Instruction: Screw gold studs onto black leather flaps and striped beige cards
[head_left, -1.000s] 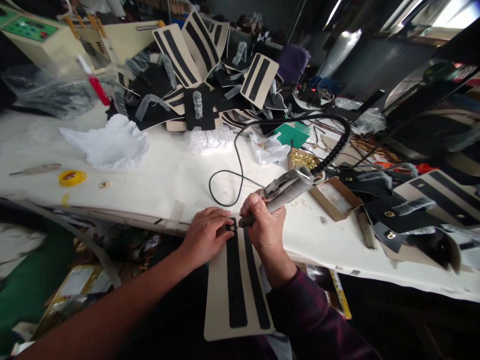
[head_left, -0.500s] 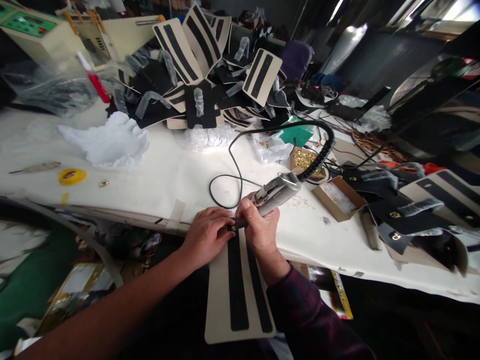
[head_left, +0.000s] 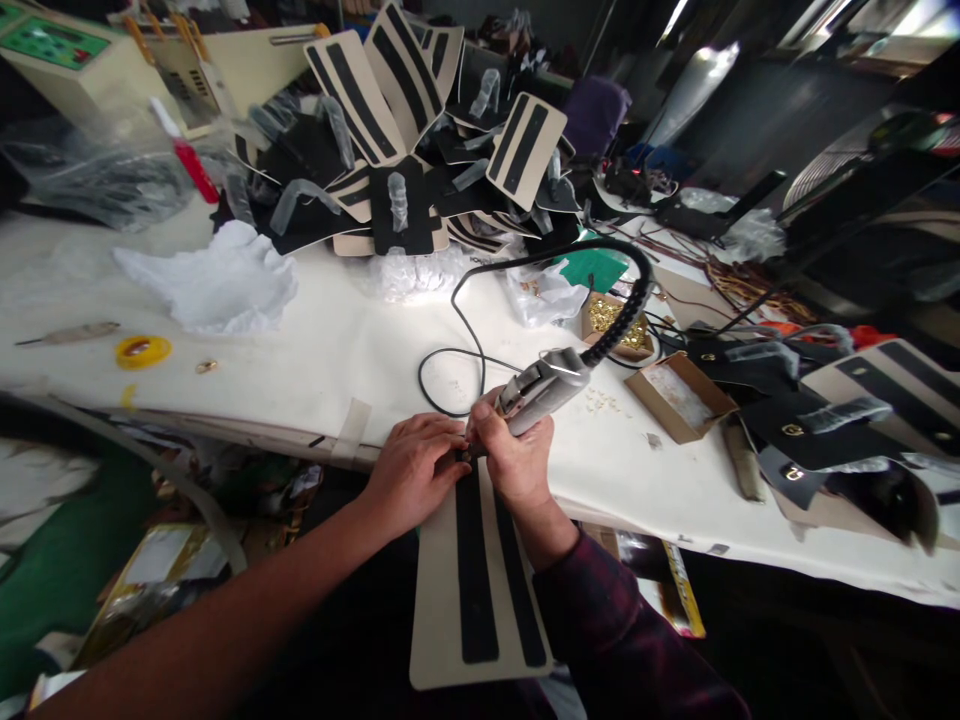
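Observation:
My right hand (head_left: 517,450) is wrapped round a grey electric screwdriver (head_left: 544,388), its nose slanting down to the left. A black cable (head_left: 619,320) leaves its rear end. Under the tool's nose lies the far end of a beige panel (head_left: 439,620) with two black strips, which slopes down toward my lap. My left hand (head_left: 416,465) is closed on that far end at the table edge, thumb and fingertips right beside the screwdriver's tip. What the tip touches is hidden between my fingers.
Striped panels (head_left: 360,100) are heaped at the back. An open box of small brass pieces (head_left: 615,322) and a cardboard box (head_left: 679,398) stand right of the tool. To the left lie white cloth (head_left: 217,280), yellow tape (head_left: 142,351) and an awl-like tool (head_left: 75,333). More black pieces (head_left: 795,420) lie right.
The rear of the screwdriver and its cable have swung slightly left, and my right hand has shifted a little with them. My left hand and the panel stay nearly still.

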